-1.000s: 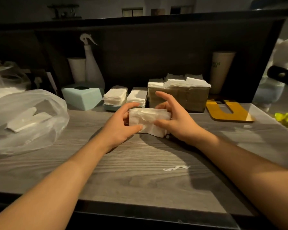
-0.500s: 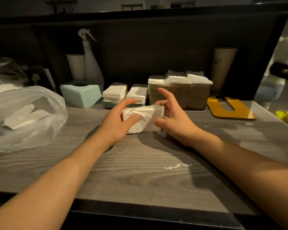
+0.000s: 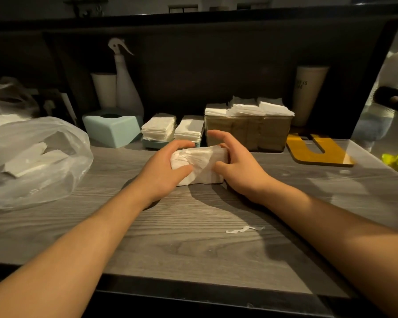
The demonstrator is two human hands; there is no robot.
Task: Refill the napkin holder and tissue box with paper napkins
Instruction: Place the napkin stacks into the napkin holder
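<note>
Paper napkins, a white wrapped block with a wrinkled thin covering point(image 3: 199, 165), sit on the grey wood-grain counter point(image 3: 193, 237) at the centre of the view, held at both ends. The left hand point(image 3: 163, 172) curls round the nine o'clock end, thumb on the near face; the right hand point(image 3: 237, 171) clasps the three o'clock end, forefinger lifted. At twelve o'clock stands the clear rectangular napkin holder point(image 3: 248, 131), stacked above its rim. At ten o'clock sits the pale teal tissue box point(image 3: 112, 127), its top opening dark. The block looks light, soft and compressible, and its wrapper seems likely to tear easily. Squeezing the short ends should keep the sheets together; a one-sided grip could let them fan.
</note>
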